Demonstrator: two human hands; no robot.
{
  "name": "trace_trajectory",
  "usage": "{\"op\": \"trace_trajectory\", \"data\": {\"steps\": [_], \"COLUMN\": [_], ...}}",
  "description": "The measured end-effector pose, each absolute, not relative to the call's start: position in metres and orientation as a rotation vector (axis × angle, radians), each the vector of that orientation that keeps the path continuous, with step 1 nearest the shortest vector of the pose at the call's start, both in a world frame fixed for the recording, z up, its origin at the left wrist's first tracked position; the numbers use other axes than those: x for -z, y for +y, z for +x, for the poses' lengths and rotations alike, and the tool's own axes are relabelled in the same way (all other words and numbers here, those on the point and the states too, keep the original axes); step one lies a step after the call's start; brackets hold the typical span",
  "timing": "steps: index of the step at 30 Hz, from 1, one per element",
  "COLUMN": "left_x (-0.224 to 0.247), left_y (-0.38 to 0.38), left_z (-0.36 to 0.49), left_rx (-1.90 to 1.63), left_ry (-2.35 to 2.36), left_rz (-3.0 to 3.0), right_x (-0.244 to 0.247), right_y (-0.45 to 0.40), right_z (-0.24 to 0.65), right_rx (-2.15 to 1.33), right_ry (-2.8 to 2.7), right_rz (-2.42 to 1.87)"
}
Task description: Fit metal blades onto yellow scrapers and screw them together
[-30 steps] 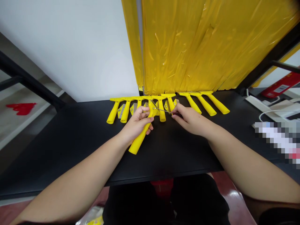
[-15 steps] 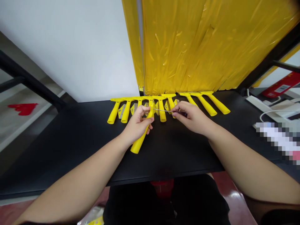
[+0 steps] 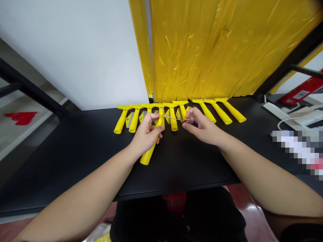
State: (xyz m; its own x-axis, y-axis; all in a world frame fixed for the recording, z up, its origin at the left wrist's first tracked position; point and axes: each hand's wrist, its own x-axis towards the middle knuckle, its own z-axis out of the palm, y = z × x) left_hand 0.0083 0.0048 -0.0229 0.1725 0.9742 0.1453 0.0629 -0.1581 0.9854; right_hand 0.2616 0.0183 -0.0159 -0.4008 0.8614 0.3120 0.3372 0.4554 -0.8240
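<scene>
Since the earlier frame, fingers of right hand have shifted on the dark grip of screwdriver; shaft now slopes a bit more. Thumb and fingers pinched closed on it. Left hand wrapped round held yellow handle, tilted, clear of black table. Screwdriver tip at held yellow handle's upper end; exact contact too small to tell. Beyond held yellow handle: row of yellow handles, then yellow sheeting.
</scene>
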Motion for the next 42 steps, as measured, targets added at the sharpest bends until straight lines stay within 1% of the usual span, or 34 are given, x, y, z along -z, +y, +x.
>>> {"op": "trace_trajectory", "data": {"steps": [4,9,11,16,18,22,26,28,31,34,38,42], "left_x": [0.024,0.029,0.029,0.027,0.026,0.026,0.026,0.026,0.025,0.025,0.027,0.027], "left_y": [0.006,0.006,0.006,0.007,0.006,0.007,0.007,0.006,0.005,0.005,0.007,0.008], "left_z": [0.007,0.004,0.003,0.003,0.003,0.002,0.001,0.001,0.001,0.001,0.000,0.000], "left_rx": [-1.185,-1.147,-1.157,-1.155,-1.149,-1.177,-1.211,-1.228,-1.266,-1.273,-1.251,-1.252], "left_ry": [1.071,1.087,1.093,1.123,1.128,1.136,1.113,1.093,1.049,1.050,1.104,1.095], "left_rz": [1.440,1.479,1.505,1.545,1.565,1.577,1.594,1.614,1.635,1.630,1.583,1.586], "right_x": [0.018,0.022,0.021,0.021,0.022,0.023,0.023,0.024,0.024,0.021,0.019,0.022], "right_y": [0.023,0.030,0.030,0.026,0.025,0.025,0.030,0.033,0.034,0.030,0.025,0.030], "right_z": [0.265,0.269,0.269,0.261,0.258,0.258,0.266,0.268,0.267,0.263,0.261,0.263], "right_rx": [-0.869,-0.789,-0.853,-1.184,-1.251,-1.129,-0.981,-0.992,-1.116,-1.176,-1.044,-0.909], "right_ry": [-1.984,-1.924,-1.917,-1.885,-1.856,-1.892,-1.904,-1.899,-1.847,-1.814,-1.830,-1.866], "right_rz": [-0.989,-1.108,-1.128,-1.154,-1.122,-0.999,-1.035,-1.094,-1.144,-1.073,-0.962,-1.095]}}
